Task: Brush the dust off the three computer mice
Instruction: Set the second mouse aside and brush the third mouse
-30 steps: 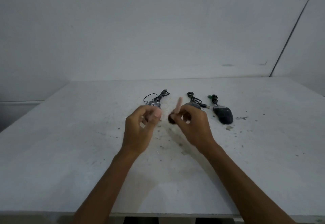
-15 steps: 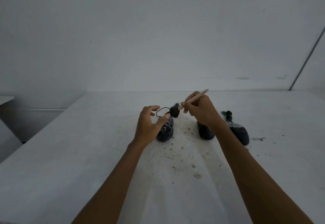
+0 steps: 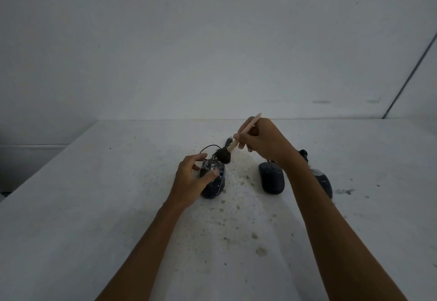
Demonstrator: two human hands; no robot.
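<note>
Dusty white table (image 3: 94, 218) nearest; left hand (image 3: 189, 182) gripping left mouse (image 3: 214, 183) (cable (image 3: 209, 146) looped behind); middle mouse (image 3: 270, 179) and right mouse (image 3: 323, 182) just beside, on the table; right hand (image 3: 264, 142) pinching brush (image 3: 233, 145), bristles at left mouse's far end; bare wall (image 3: 212, 52) beyond.

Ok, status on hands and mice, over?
Left hand grips left mouse. Right hand holds brush, bristles at its far end. Middle mouse, right mouse aside; nothing blocking.

Pale wooden brush handle (image 3: 244, 132); matt table (image 3: 94, 206).
</note>
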